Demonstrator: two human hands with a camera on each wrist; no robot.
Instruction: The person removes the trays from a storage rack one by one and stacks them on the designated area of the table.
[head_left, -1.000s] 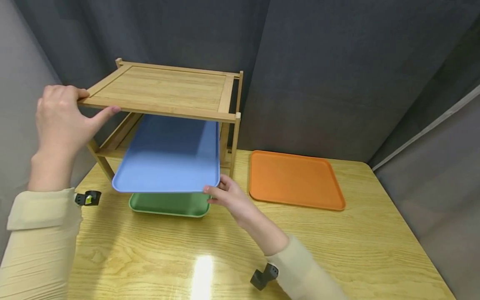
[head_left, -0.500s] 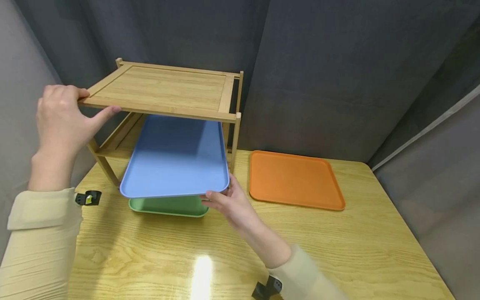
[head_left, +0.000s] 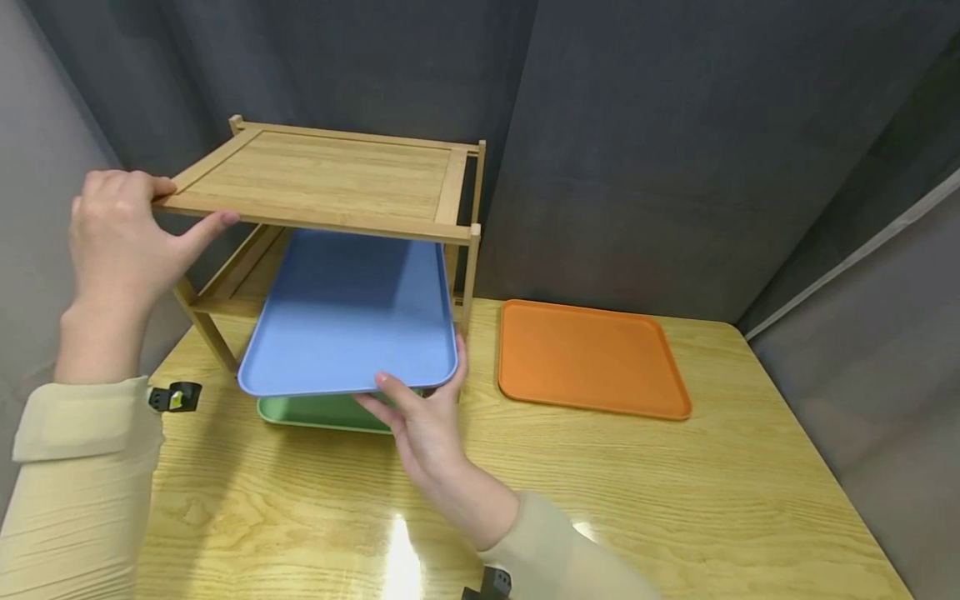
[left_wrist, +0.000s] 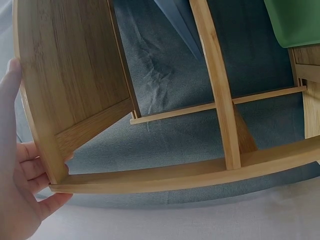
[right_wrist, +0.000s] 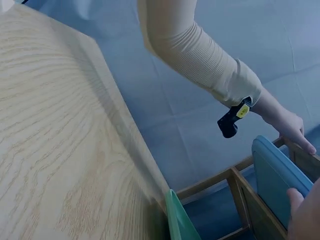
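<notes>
Since the earlier frames your right hand (head_left: 420, 425) has slid from the blue tray's front right corner toward the middle of its front edge, thumb on top and fingers underneath, and the flat blue plastic tray (head_left: 348, 312) sits squarer in the rack than it did. On the pale wood-grain bench (head_left: 675, 500) stands the two-tier bamboo rack (head_left: 330, 179), and your left hand (head_left: 120, 242) clamps its top shelf at the front left corner, thumb under the rail and fingers curled over it, likely so the frame does not shift while the tray slides. The blue tray lies on the middle rails with its front edge overhanging, gripped by your right hand. Well apart to the right, the orange rectangular plastic tray (head_left: 592, 358) lies flat on the bench. Below the blue one, the green plastic tray (head_left: 315, 412) pokes out at bench level; most of it is covered, so how far back it reaches cannot be told. Your right-hand fingers under the tray are hidden too, and the right wrist view catches only a fingertip at the frame edge.
</notes>
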